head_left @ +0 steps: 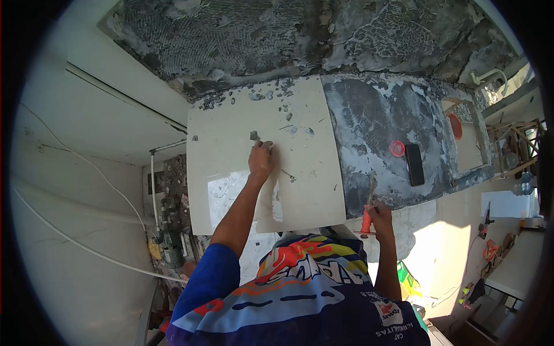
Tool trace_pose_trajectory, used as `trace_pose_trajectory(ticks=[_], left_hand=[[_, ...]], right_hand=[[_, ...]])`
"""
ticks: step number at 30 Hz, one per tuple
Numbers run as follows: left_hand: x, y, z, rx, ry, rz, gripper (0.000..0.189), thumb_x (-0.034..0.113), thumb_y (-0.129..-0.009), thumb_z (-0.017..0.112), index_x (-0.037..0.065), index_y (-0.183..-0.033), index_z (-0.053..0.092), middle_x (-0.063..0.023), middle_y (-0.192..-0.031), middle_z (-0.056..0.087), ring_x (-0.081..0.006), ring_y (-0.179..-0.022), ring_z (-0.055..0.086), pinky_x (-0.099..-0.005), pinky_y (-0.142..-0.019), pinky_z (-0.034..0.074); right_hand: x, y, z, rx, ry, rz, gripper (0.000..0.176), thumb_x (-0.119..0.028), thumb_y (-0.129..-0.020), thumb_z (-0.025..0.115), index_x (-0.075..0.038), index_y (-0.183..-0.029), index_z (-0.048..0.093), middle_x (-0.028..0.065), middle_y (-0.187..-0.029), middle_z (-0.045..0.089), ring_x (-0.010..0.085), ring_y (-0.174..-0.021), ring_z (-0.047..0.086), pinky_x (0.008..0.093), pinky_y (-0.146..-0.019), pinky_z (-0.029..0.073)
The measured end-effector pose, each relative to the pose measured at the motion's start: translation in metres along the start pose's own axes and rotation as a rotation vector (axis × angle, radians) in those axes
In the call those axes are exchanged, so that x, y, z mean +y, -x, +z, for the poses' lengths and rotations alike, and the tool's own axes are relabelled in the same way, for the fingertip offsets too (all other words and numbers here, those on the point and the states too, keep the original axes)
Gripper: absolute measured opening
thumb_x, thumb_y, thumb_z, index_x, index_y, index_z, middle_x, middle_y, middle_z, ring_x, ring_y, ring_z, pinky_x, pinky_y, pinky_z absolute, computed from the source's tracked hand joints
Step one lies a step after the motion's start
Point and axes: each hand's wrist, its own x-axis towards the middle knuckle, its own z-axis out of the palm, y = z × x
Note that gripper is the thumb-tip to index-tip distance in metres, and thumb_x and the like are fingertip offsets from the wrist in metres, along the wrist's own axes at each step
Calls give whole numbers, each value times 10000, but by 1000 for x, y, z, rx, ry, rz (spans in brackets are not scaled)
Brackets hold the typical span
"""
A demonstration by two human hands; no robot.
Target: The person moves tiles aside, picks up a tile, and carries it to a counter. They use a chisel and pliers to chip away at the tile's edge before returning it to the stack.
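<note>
Cream slab (228, 153): flat beside mortared worktop (369, 118). Left fingers (265, 147) bent by grey lump (254, 135), cannot tell whether grasping; right fingers (377, 211) round orange-handled tool (366, 224). Probably best to lift rubble (209, 104), not drag it, sparing gloss.

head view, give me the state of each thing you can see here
cream tile: lying flat, debris scattered on it
grey lump: loose on the tile, by the left hand
orange-handled chisel: gripped in the right hand
black smartphone: lying flat, dark
cement surface: rough, patchy
wall: bare, ridged mortar
</note>
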Motion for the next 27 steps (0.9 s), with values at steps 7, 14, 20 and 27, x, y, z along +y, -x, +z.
trace_pose_trajectory(ticks=[7, 14, 20, 27], left_hand=[[34, -89, 51, -54, -323, 236, 292, 120, -871, 582, 74, -1153, 640, -127, -1155, 573, -340, -1045, 564, -460, -903, 485], [32, -96, 60, -77, -657, 369, 163, 97, -880, 557, 26, -1008, 630, -136, -1043, 618, -321, -1033, 572, -449, -898, 472], [172, 2, 61, -291, 13, 340, 216, 9, -931, 547, -47, -1119, 639, -170, -916, 654, -330, -855, 616, -406, -778, 501], [208, 78, 106, -865, 168, 676, 87, 8, -870, 638, 3, -928, 702, -123, -898, 690, -299, -879, 626, -388, -813, 491]], right_hand=[[-6, 9, -17, -171, -864, 319, 218, -112, -922, 620, -73, -1110, 516, 73, -925, 584, 208, -744, 624, 383, -692, 544], [2, -23, -37, -217, -767, 361, 384, -18, -849, 658, -63, -1142, 412, 73, -891, 568, 178, -706, 623, 360, -633, 559], [21, -18, -45, -159, -525, 251, 509, 31, -815, 632, -25, -1260, 393, 51, -865, 574, 135, -701, 603, 299, -635, 526], [40, 17, -46, -180, -818, 230, 669, -30, -817, 652, 25, -1424, 376, 81, -894, 609, 168, -773, 635, 308, -711, 527]])
